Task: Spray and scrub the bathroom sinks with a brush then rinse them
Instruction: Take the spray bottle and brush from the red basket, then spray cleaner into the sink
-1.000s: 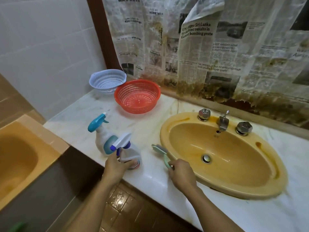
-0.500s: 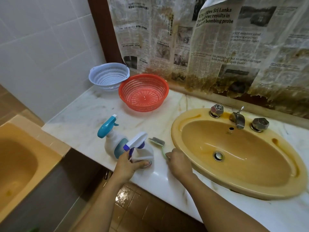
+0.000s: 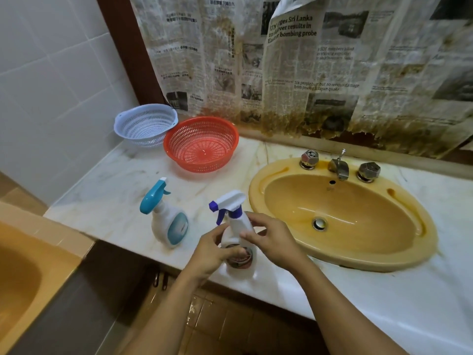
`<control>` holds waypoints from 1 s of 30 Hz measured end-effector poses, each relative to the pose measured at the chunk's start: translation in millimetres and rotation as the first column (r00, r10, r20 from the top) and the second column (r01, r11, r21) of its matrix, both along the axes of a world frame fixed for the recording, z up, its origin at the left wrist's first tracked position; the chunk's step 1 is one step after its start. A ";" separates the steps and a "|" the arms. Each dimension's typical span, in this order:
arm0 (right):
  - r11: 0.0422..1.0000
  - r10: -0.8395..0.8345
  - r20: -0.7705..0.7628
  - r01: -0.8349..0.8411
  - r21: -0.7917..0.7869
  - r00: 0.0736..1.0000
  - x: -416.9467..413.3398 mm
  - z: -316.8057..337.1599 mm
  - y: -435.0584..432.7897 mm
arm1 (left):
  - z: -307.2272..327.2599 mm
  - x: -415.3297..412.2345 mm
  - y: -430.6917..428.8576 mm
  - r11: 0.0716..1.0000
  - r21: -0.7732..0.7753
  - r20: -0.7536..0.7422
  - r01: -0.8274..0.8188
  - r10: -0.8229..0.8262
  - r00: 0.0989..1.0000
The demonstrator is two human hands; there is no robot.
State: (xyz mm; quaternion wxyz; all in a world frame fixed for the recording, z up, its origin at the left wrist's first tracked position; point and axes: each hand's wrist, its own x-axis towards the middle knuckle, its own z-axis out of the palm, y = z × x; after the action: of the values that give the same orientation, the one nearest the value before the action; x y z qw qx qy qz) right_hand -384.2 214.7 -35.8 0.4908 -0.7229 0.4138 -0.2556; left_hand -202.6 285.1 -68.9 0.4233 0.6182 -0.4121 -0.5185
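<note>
Both hands hold a white spray bottle with a purple trigger. The left hand curls round its lower body over the label, and the right hand pinches its neck between thumb and forefinger. The bottle leans slightly, its base at the near edge of a marble counter; whether it rests there cannot be told. Just left of it stands a second spray bottle with a teal head. To the right, a yellow oval sink is set in the counter, with a metal tap at its far side. Farther back on the left sit a red basket and a pale blue basket, touching. Stained newspaper covers the far wall.
</note>
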 end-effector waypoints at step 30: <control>0.740 -0.646 0.411 0.396 0.543 0.643 -305.3 47.6 75.5 | 25.9 -325.2 58.7 0.894 0.034 0.197 0.446 -0.444 0.874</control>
State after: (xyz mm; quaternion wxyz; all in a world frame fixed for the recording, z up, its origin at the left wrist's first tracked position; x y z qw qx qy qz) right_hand -689.4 290.2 11.8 0.6323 -0.3372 0.4830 -0.5032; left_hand -527.8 343.7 -43.1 0.2533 0.5529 -0.5867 -0.5348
